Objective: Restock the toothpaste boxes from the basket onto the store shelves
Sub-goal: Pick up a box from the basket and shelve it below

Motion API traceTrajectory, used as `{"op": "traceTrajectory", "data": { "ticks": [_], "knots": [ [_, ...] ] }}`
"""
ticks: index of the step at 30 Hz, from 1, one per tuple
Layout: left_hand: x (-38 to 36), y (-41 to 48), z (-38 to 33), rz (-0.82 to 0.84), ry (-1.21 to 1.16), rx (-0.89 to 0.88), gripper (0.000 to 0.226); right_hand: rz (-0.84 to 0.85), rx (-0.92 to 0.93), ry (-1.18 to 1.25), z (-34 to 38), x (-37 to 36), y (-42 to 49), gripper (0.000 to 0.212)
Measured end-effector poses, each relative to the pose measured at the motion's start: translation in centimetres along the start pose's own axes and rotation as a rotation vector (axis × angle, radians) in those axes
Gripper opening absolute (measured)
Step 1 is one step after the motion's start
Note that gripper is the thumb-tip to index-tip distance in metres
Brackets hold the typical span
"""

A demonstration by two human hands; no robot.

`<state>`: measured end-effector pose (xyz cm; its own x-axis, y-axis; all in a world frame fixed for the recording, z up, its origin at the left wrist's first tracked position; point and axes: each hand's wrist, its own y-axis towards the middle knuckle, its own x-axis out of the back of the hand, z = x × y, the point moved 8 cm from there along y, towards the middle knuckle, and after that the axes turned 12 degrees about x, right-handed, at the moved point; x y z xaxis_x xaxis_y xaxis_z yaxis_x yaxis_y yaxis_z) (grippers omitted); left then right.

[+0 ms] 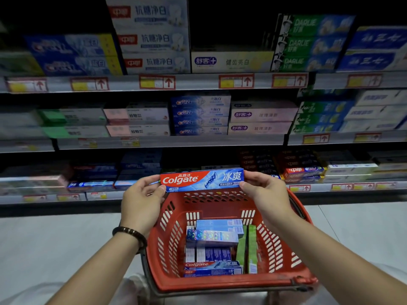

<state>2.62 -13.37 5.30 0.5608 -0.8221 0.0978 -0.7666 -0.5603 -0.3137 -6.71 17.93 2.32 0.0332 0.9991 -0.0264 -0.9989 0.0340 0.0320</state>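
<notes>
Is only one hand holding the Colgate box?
No, the left hand and right hand each grip one end of the Colgate box.

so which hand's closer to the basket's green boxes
Right. Both hold the Colgate box; the right hand is above the basket's right side by the green boxes, the left hand at its left rim.

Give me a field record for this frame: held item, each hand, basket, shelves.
held: Colgate box, level, label facing camera, over the basket's far rim
left: left hand pinches its left end
right: right hand pinches its right end
basket: red basket, several toothpaste boxes lying inside
shelves: shelves in three tiers, stocked, behind the held box
</notes>
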Motion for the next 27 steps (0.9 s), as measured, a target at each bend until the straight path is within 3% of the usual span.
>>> {"op": "traceTrajectory", "data": {
  "ticks": [13,27],
  "knots": [
    [2.9,0.6,-2.0,-0.093,0.114,-0.150,0.023,0.016,0.089,-0.014,2.5,-2.9,-0.8,0.026],
    [9.5,1.0,-5.2,-0.148,0.118,-0.195,0.023,0.054,0.181,0.064,5.5,-9.8,-1.9,0.031]
  ]
}}
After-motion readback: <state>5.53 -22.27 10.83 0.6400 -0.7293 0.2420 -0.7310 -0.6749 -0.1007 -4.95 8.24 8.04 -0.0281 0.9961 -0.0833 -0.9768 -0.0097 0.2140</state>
